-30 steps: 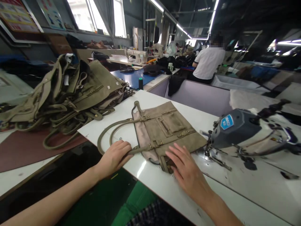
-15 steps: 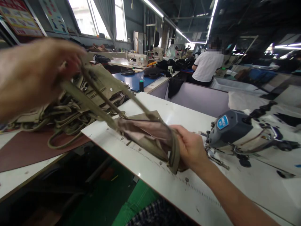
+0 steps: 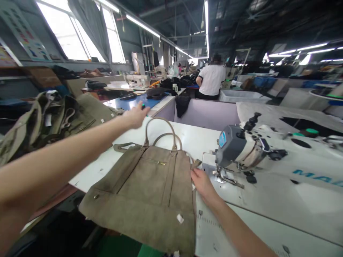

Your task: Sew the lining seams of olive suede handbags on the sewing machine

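An olive-brown handbag [image 3: 134, 182] lies flat on the white sewing table, its lower part hanging over the near edge. Two looped handles stand up at its top, and a short zip [image 3: 158, 162] crosses its front. My right hand [image 3: 202, 182] is closed on the bag's right side edge, close to a small strap tab [image 3: 196, 164]. Stretched out over the table, my left hand [image 3: 135, 116] has its fingers apart, beyond the bag's upper left. Just behind those fingers shows the green top of a thread spool [image 3: 143, 106], mostly hidden; contact cannot be made out.
A sewing machine [image 3: 235, 146] stands right of the bag. More olive bags [image 3: 61, 117] are piled at the left. Behind the table are a low lilac partition [image 3: 209, 112] and a blue work surface [image 3: 152, 102]. A person in a white shirt [image 3: 211, 80] is farther back.
The bag has gone from being held up, tilted and open, to lying front up on the table. My left hand has let go of its handles and moved forward and right.
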